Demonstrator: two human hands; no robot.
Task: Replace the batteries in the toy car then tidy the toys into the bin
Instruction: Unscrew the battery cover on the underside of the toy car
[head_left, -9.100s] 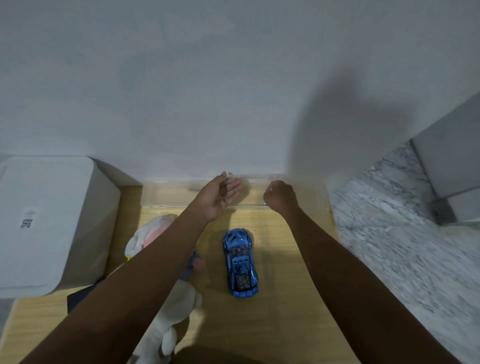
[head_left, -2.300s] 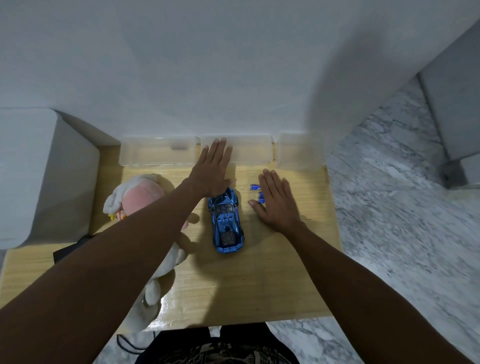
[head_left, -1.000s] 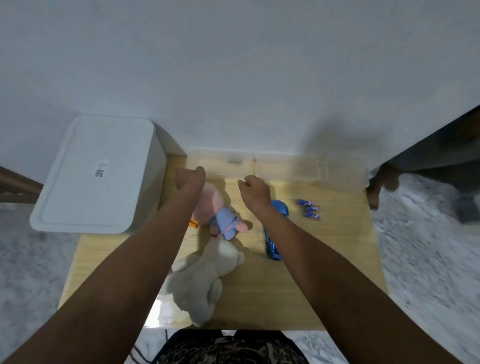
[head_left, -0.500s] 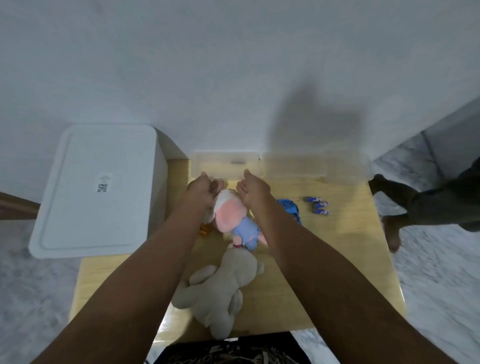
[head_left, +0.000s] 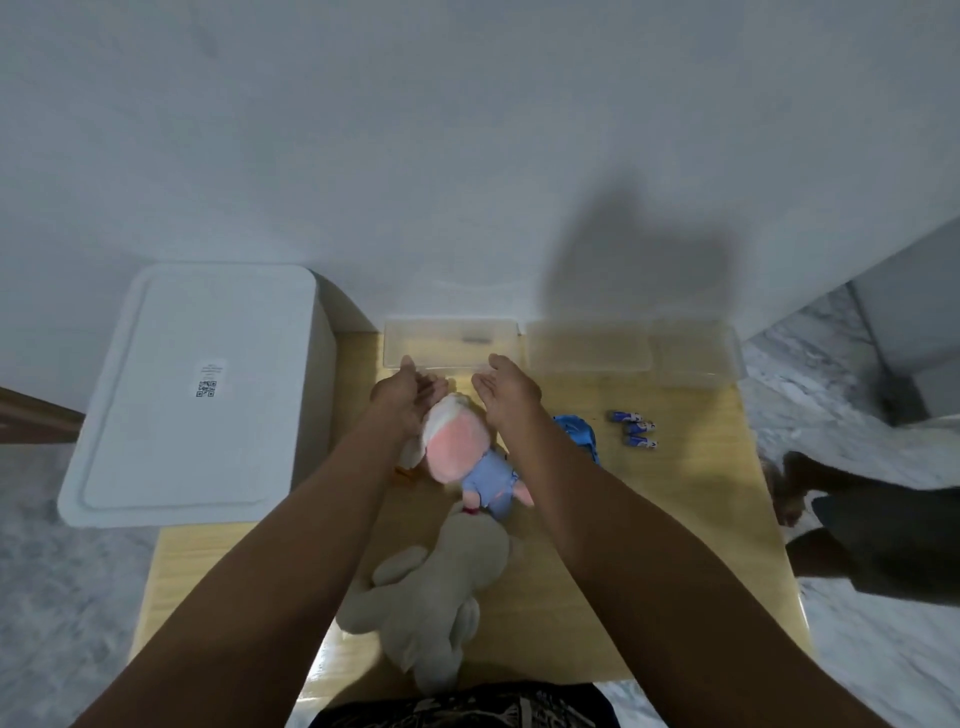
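Note:
A pink-faced plush doll in a blue outfit lies on the wooden table. My left hand has straight fingers and rests against the doll's white hair. My right hand is held open, palm facing left, just above and right of the doll's head. The blue toy car is mostly hidden behind my right forearm. Three small blue batteries lie loose to the right of the car. A beige plush animal lies near the table's front edge. The white lidded bin stands left of the table, closed.
Three clear plastic trays line the back of the table against the white wall. Another person's dark-clothed leg and foot are on the marble floor at the right. A small orange item peeks out beside the doll.
My hands left the car and batteries and came to either side of the pink doll. Since half a second ago their fingers have opened out; the doll has barely moved.

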